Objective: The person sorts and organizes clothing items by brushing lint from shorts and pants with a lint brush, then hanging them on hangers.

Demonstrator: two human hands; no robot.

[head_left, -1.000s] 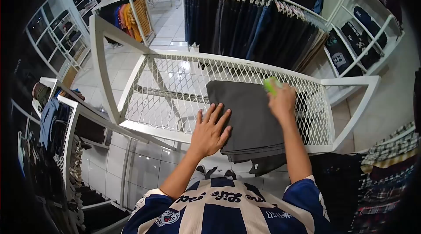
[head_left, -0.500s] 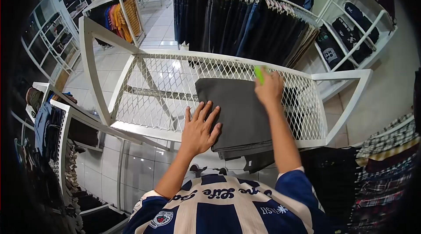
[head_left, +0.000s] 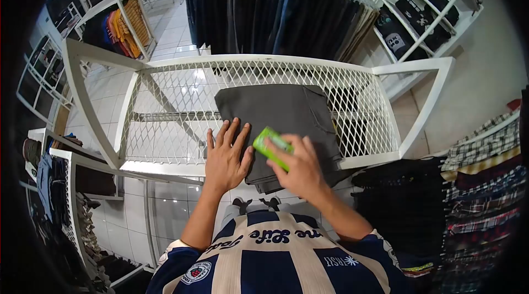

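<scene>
Folded dark grey trousers (head_left: pixel 275 104) lie on a white wire-mesh rack (head_left: pixel 171 134), overhanging its near edge. My left hand (head_left: pixel 227 156) rests flat at their left side, fingers spread and holding nothing. Over the near middle of the cloth, my right hand (head_left: pixel 297 167) holds a bright green object (head_left: pixel 271 145), slightly blurred, with its fingers wrapped round it. Whether the green object touches the cloth cannot be made out. Part of its underside is hidden by the fingers.
Dark trousers (head_left: pixel 253 18) hang on a rail beyond the rack. A white shelf (head_left: pixel 468 24) with folded dark clothes stands at the upper right. Plaid clothes (head_left: pixel 479 200) are at the lower right, and a clothes shelf (head_left: pixel 74 184) stands at the left.
My right hand has come from the far right edge of the trousers toward me and leftward with the green object. The camera view has shifted slightly; my left hand still rests on the cloth.
</scene>
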